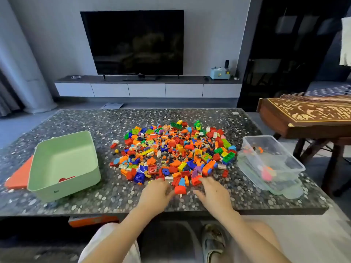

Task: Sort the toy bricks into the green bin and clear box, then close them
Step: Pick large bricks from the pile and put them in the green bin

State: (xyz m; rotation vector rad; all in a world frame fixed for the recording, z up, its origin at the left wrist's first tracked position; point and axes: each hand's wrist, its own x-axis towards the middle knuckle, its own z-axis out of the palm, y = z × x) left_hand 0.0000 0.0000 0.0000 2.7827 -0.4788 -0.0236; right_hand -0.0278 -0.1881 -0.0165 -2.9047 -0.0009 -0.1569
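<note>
A heap of many-coloured toy bricks (176, 152) covers the middle of the speckled stone table (79, 120). The open green bin (45, 168) stands to its left with a red piece (66, 179) inside. At the right is the clear box (252, 141), open and holding a few small pieces. It sits on its pale green lid (293, 193). My left hand (155, 192) is at the heap's near edge, fingers bent down beside a red brick (180, 189); any hold on it is hidden. My right hand (214, 192) lies flat, fingers spread, fingertips touching red bricks.
An orange-red lid (19, 177) lies partly under the green bin's left side. A carved wooden zither (307, 114) on a stand is close to the table's right end. An orange box (93, 221) sits under the table. A television stands at the far wall.
</note>
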